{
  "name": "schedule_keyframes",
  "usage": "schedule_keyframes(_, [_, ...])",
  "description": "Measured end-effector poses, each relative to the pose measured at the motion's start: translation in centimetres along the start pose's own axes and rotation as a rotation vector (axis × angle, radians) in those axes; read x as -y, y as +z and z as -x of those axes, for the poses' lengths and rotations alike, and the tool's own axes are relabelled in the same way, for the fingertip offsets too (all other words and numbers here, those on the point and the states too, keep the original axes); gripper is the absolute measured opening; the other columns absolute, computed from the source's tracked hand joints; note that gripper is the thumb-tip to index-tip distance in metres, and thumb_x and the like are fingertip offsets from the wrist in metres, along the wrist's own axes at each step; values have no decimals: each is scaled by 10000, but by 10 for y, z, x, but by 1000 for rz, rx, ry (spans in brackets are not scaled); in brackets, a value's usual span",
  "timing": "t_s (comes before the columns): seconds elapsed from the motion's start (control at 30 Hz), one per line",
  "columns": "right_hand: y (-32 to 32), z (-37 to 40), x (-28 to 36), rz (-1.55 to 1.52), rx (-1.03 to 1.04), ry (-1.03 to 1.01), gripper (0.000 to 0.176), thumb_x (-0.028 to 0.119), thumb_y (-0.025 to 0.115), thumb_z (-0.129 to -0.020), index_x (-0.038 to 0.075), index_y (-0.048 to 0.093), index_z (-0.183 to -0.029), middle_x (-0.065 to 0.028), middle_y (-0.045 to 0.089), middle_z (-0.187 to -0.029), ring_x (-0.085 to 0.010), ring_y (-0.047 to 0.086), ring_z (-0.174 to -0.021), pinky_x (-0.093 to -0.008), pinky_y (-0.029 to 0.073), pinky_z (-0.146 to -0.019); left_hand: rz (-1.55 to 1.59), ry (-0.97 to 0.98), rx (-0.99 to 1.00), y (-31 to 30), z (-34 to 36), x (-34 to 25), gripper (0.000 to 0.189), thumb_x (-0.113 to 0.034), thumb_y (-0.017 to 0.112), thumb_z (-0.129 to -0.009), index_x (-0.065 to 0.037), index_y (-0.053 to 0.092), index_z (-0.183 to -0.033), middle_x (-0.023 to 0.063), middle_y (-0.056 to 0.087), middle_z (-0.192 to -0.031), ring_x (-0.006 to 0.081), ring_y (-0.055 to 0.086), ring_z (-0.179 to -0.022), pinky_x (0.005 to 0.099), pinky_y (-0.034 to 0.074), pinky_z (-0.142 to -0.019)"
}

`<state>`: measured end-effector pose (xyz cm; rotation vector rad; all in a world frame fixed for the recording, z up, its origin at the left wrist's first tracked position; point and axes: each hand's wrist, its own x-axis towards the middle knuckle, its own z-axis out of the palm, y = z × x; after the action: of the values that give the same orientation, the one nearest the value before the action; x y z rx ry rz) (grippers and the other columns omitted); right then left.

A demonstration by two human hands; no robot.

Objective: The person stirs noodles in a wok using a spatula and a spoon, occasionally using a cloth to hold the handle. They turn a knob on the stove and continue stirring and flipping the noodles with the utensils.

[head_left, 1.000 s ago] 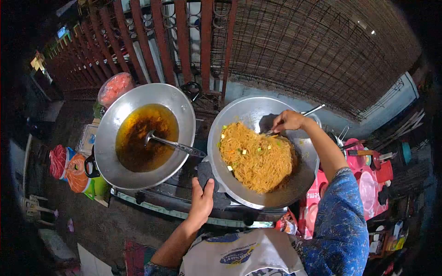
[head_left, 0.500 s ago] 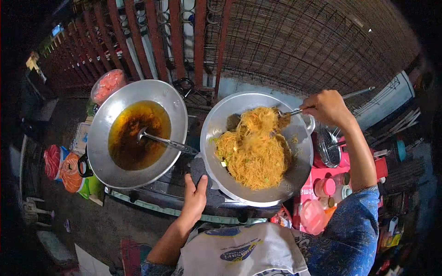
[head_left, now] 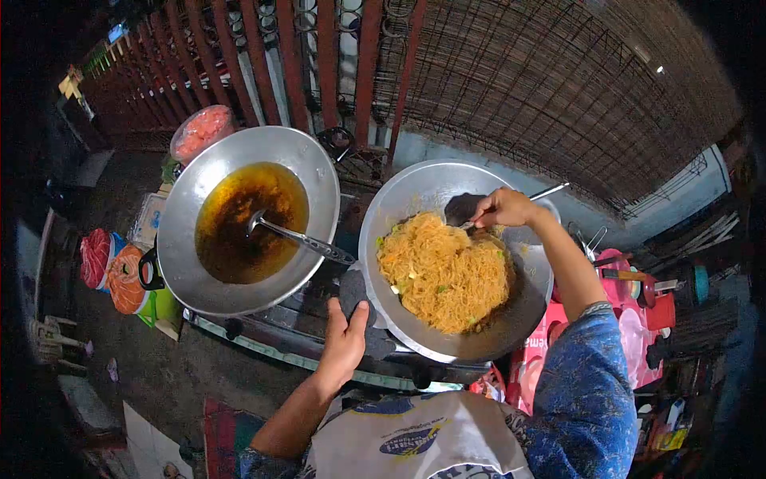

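Observation:
Fried thin noodles (head_left: 451, 279) with green and pale bits lie heaped in a metal wok (head_left: 427, 180) in front of me. My right hand (head_left: 504, 209) is closed round the metal handle (head_left: 552, 190) of a spatula above the wok's far right side. The spatula's blade is hidden by the noodles and my hand. At the wok's near left edge, my left hand (head_left: 345, 339) grips a dark grey cloth (head_left: 355, 294), which lies against the rim. The wok's left handle is covered by that cloth.
To the left, a second wok (head_left: 177, 239) holds brown oil (head_left: 251, 195) with a ladle (head_left: 307, 239) resting in it. A tub of pink pieces (head_left: 203, 132) stands behind. Pink containers and utensils crowd the red surface (head_left: 531, 351) at right. A metal-bar fence (head_left: 327, 64) rises behind.
My right hand has come down and left over the wok with the spatula. The lifted clump of noodles has settled into the heap. My left hand keeps its grip on the cloth.

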<state>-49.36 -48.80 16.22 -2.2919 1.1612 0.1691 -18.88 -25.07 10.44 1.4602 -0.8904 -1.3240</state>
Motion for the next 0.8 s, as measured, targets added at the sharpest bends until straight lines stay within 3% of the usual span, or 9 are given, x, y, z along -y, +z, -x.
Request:
schedule_keyframes(0.2, [-50,64,26,67,-106,49,192,216,675,-739,90,677,-885,-53,670,-810,-142,624,-724,-272,468,-656,46,-25,-77,4,1,-2,370,-261,484,-893,33,387,-1096,145,490,-1064,197,457,-979,318,371,-834])
schedule_keyframes(0.33, [-62,114,76,280,-316,216,186,179,670,-721,84,675,-881,-88,661,-793,-209,632,-697,-297,482,-637,17,-12,-90,7,7,-12,368,-254,478,-897,35,378,-1103,137,485,-1059,196,453,-985,312,364,-843])
schedule_keyframes(0.37, [-56,123,84,385,-424,288,185,172,668,-713,84,676,-875,-99,657,-785,-235,630,-690,-310,486,-629,40,-25,-99,8,9,-14,393,-255,481,-896,40,363,-1126,139,474,-1079,199,445,-996,311,357,-858])
schedule_keyframes(0.43, [-35,141,86,454,-503,156,160,183,594,-754,145,676,-886,-102,644,-799,-276,616,-717,-372,488,-589,63,-37,-110,8,14,-10,418,-257,485,-895,45,347,-1149,141,463,-1100,202,438,-1007,309,350,-872])
schedule_keyframes(0.53, [8,148,81,599,-816,140,279,-26,517,-726,98,654,-936,-120,599,-808,-293,599,-709,-370,492,-614,264,-105,-179,3,27,-5,619,-280,508,-888,61,197,-1301,173,379,-1242,226,386,-1109,300,305,-948])
schedule_keyframes(0.63, [50,142,60,414,-798,239,369,-51,473,-725,91,595,-1043,-153,590,-866,-347,589,-761,-405,488,-634,338,-110,-301,-5,53,-10,672,-291,512,-887,55,144,-1329,199,339,-1287,239,361,-1157,316,272,-985])
schedule_keyframes(0.7, [69,135,46,386,-794,223,381,-9,468,-728,120,584,-1067,-149,593,-942,-343,609,-732,-421,501,-631,435,-103,-365,-16,70,-8,628,-262,517,-878,41,204,-1330,227,291,-1327,298,354,-1186,350,257,-1006])
schedule_keyframes(0.77, [82,131,41,346,-779,318,388,-9,484,-714,108,569,-1075,-152,599,-922,-349,606,-737,-427,498,-650,-663,462,-210,-50,88,26,528,-187,517,-867,22,306,-1303,265,251,-1343,366,352,-1189,388,272,-1002])
schedule_keyframes(0.8, [84,132,45,362,-751,345,378,4,507,-707,114,566,-1064,-153,609,-884,-336,606,-739,-425,488,-659,-642,372,-273,-49,104,17,446,-95,506,-851,11,380,-1266,315,217,-1339,413,335,-1196,419,280,-998])
